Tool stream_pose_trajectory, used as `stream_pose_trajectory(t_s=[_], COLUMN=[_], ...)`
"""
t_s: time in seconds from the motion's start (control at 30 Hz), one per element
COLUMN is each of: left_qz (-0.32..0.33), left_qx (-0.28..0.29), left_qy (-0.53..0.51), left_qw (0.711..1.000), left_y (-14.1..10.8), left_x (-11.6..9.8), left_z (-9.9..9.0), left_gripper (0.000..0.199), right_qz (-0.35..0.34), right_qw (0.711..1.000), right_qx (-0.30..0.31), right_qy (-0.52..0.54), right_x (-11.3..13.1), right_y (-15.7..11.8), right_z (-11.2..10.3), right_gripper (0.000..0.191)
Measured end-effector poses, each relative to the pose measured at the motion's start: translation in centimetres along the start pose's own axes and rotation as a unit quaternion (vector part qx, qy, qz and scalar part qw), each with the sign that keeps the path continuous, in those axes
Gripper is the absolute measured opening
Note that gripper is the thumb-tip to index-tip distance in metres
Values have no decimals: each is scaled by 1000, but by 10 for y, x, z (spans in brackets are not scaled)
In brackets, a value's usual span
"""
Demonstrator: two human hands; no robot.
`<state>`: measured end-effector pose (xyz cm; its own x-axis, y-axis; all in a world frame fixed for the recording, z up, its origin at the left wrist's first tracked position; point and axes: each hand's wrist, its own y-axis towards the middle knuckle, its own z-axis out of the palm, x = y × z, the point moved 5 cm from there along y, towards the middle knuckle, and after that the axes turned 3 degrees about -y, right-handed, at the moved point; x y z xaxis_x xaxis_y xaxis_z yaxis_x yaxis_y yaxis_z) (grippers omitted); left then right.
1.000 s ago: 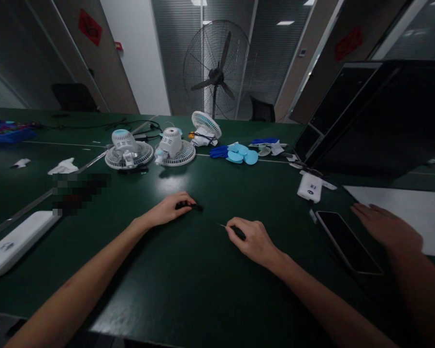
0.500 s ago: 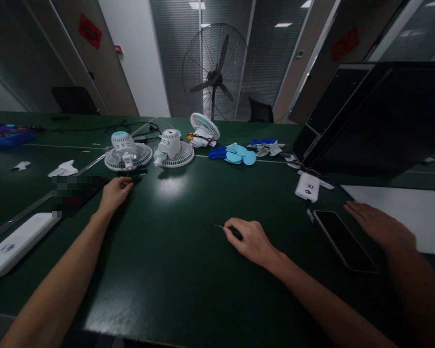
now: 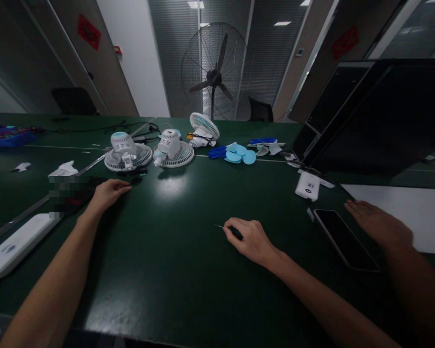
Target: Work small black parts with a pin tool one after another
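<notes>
My left hand [image 3: 110, 195] hovers low over the table at left, fingertips drawn together in a pinch. Whatever lies between them is too small to make out. Just past those fingertips sits a small black piece [image 3: 136, 180]. Behind it two white fan heads, a left one [image 3: 127, 153] and a right one [image 3: 172, 151], rest face down on their grilles. Nearer the middle, my right hand [image 3: 252, 241] is closed around a small screwdriver [image 3: 219, 226]. Its thin metal shaft points left and its dark handle is mostly hidden in the palm.
Another person's hand [image 3: 380, 224] rests at right beside a phone [image 3: 344, 239]. Light-blue fan blades [image 3: 241, 153], a third fan head [image 3: 204, 129] and a white power bank [image 3: 307, 186] lie farther back. A long white device [image 3: 20, 246] lies at left; a large black monitor [image 3: 384, 121] stands at right.
My left hand has drawn back a little to the left, away from the small black piece. My right hand and the screwdriver have stayed nearly still.
</notes>
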<state>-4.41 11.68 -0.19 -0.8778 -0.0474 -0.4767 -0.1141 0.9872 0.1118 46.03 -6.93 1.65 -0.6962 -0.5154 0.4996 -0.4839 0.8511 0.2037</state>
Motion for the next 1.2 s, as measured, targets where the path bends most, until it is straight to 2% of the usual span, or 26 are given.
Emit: stream_pose_trajectory(t_s=[0.13,0.27,0.43,0.53,0.67,0.8,1.0,1.2], left_qz=[12,1,-47,-47,-13,20,1,-38], left_qx=[-16,-28,-119,-156,-148,-148,-187,-175], left_qy=[8,-4,-38,-50,-48,-25,-33,-18], left_qw=[1000,1000,991,985,988,988,982,984], left_y=[-3,-6,-11,-10,-5,-5,-10,-9], left_x=[-7,-10,-14,-23,-36,-42,-40,-40], left_z=[0,-3,-4,5,19,22,16,17], left_gripper=[31,32,50,49,39,37,39,38], right_qz=[2,3,5,6,8,13,13,6], right_qw=[1000,1000,1000,1000,1000,1000,1000,1000], right_qx=[0,4,4,5,6,4,9,20], right_qy=[6,11,12,12,8,-8,-13,-8], right_x=[0,0,0,0,1,3,3,4], right_y=[0,0,1,2,3,4,3,3], right_z=[0,-1,1,2,1,0,2,3], right_gripper=[16,16,15,15,14,13,14,17])
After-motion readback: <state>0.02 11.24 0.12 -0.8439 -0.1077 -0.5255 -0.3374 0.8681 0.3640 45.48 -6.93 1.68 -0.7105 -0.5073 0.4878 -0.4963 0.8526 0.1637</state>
